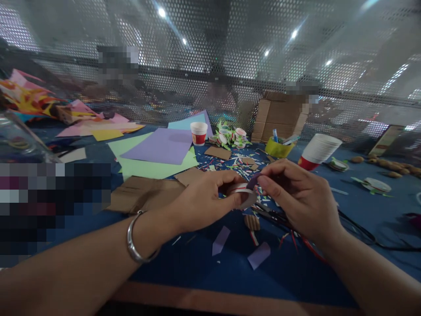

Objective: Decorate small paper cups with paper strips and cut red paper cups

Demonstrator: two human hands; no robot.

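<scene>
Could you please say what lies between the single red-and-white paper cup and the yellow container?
In the head view, green-and-white paper pieces lie between the cup and container, with a brown cardboard box farther back.

Purple paper [254, 180] in right hand [301, 199]

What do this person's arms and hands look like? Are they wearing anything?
Both the left hand and the right hand are ungloved, and no sleeves show on the forearms. A shiny, silver-coloured, curved metal bangle goes around the left wrist. No bangle or watch shows on the right wrist.
</scene>
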